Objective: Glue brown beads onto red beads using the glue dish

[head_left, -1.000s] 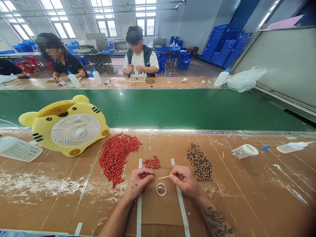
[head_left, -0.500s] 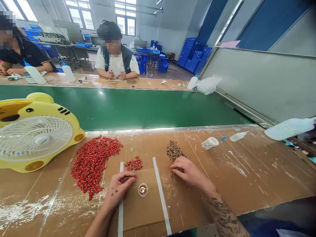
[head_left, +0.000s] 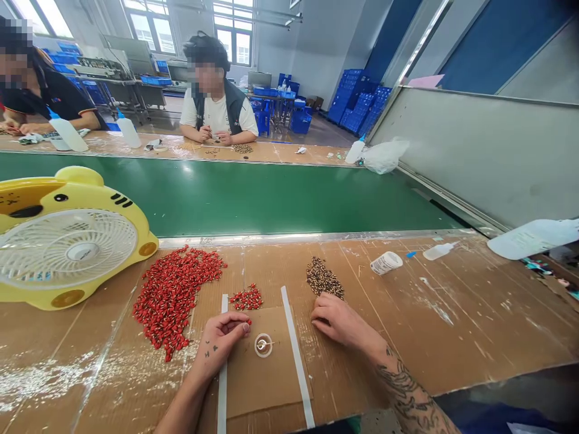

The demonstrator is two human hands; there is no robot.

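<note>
My left hand (head_left: 225, 339) pinches a small red piece (head_left: 248, 322) between thumb and forefinger, over the left side of a cardboard sheet (head_left: 275, 386). Just right of its fingertips, on that sheet, stands a small clear round dish (head_left: 263, 345) with a thin stick in it. A small cluster of red pieces (head_left: 246, 297) lies at the sheet's far edge. My right hand (head_left: 337, 318) rests at the near end of a pile of small brown-gold pieces (head_left: 323, 278). Its fingers are curled together, and whatever they hold is hidden.
A large heap of red pieces (head_left: 174, 295) lies left, beside a yellow fan (head_left: 81, 241). A white tub (head_left: 386, 263) and a small squeeze bottle (head_left: 438, 251) lie at right. Beyond the green belt (head_left: 253, 193), two people sit working at the opposite bench.
My right hand has drawn slightly back toward me from the brown-gold pile, its fingers closing together. My left hand keeps its pinch on the red piece. The view has shifted slightly.
</note>
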